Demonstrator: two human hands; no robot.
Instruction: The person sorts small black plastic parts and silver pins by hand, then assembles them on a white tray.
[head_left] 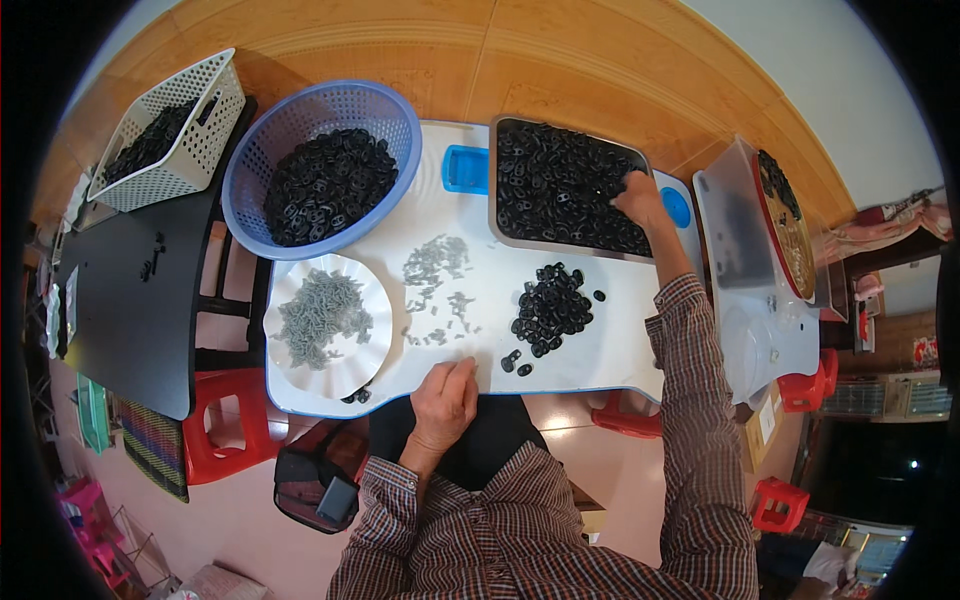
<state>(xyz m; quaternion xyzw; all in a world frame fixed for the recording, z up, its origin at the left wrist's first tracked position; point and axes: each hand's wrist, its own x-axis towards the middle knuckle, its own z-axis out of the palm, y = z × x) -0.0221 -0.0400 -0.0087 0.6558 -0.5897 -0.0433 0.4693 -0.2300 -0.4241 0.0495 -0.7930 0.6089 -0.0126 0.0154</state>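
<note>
My right hand reaches to the right side of a metal tray heaped with small black oval parts that have holes in them. Its fingers are bent together at the heap; whatever they pinch is hidden. At the table's near edge my left hand is curled closed, and I cannot make out what is inside it. Between the hands lies a loose pile of black oval parts. Small translucent grey pieces are scattered left of that pile. More of these grey pieces fill a white scalloped plate.
A blue-purple basket of black parts stands at the back left. Beside the metal tray sits a small blue tray. Farther left, a white basket rests by a black table. A clear plastic bin stands right. Red stools flank the table.
</note>
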